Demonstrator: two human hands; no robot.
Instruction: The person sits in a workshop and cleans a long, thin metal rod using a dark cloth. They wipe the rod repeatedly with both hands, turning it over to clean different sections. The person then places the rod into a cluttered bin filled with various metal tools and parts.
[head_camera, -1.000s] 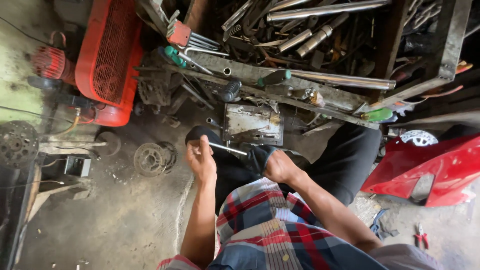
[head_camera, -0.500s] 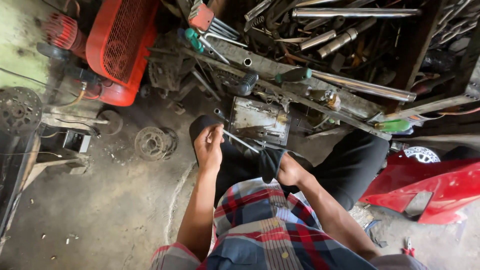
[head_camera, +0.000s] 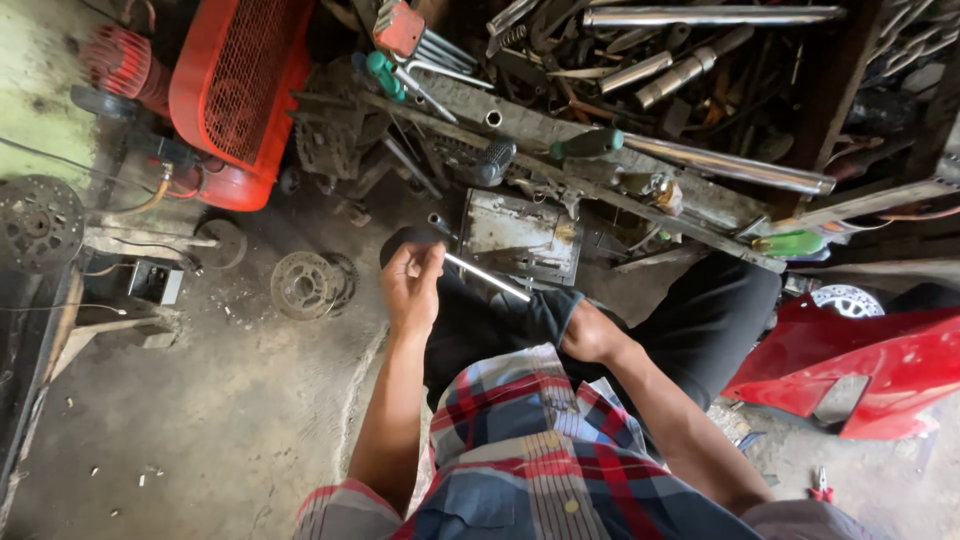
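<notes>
Nearest the camera is the person's plaid shirt (head_camera: 520, 450), with both forearms reaching away from it over the black-trousered knees (head_camera: 700, 320). The right hand (head_camera: 590, 335) sits low and to the right, wrapped in a dark cloth (head_camera: 545, 312); its fingers are hidden under the cloth, so I cannot tell how they are set, though the hand seems closed around the near end of the rod. The thin metal rod (head_camera: 487, 277) runs from that cloth up and to the left, its long axis slanting from near-right to far-left. The left hand (head_camera: 412, 290) meets it at the far-left end, fingers (head_camera: 425, 262) pressed together and pinching the rod's tip. So the rod lies between the two hands, held at both ends, the right hand being nearer the body.

Just beyond the rod a flat grey metal plate (head_camera: 520, 238) lies on the floor. Left of it sits a small toothed wheel (head_camera: 305, 285), and farther left a red compressor (head_camera: 235, 100). Farthest off, a rack (head_camera: 600, 140) holds chrome tubes (head_camera: 730, 165) and green-handled screwdrivers (head_camera: 590, 145).
</notes>
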